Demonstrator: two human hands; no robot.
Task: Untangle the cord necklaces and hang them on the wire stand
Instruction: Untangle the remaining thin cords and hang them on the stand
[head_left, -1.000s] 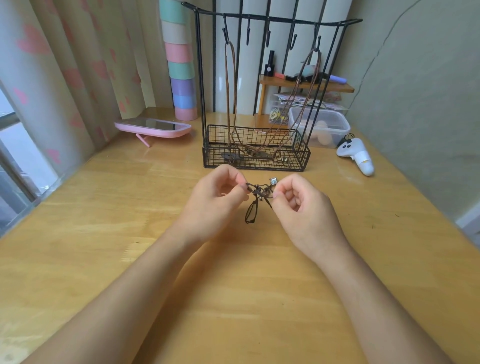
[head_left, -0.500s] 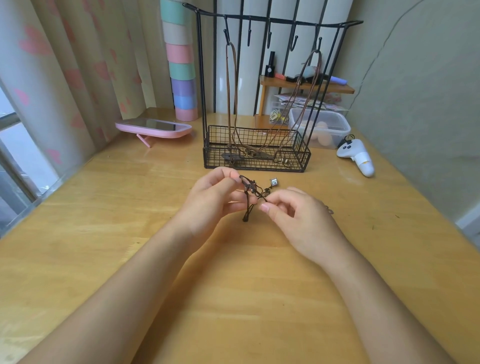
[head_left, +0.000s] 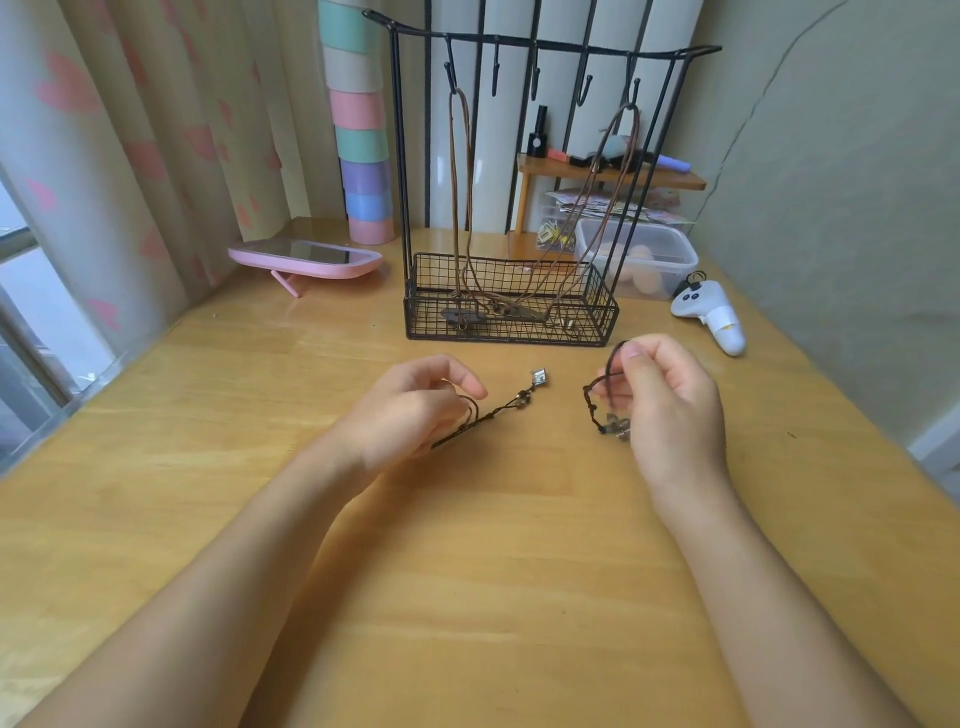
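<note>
Nearest on the wooden table (head_left: 467, 597), two bare forearms reach in. Left hand (head_left: 410, 410): fingers curled round one end of a dark cord necklace (head_left: 493, 415). Its cord runs out rightward to a small square silver pendant (head_left: 539, 378); cannot tell whether that touches the tabletop. Right hand (head_left: 670, 400): thumb and fingers pinch a second dark cord (head_left: 590, 404), looped, with a metal charm (head_left: 616, 430) low beside the palm. A clear gap lies between the two cords.

Just beyond stands a black wire stand (head_left: 511, 322), with a basket base and a hook bar above. Two brown necklaces hang from it, one on the left hook (head_left: 461, 182) and one on the right (head_left: 613, 156), their pendants lying in the basket.

Far left is a pink mirror (head_left: 306, 257). Far right are a white controller (head_left: 709, 314) and a clear plastic box (head_left: 636, 249).
</note>
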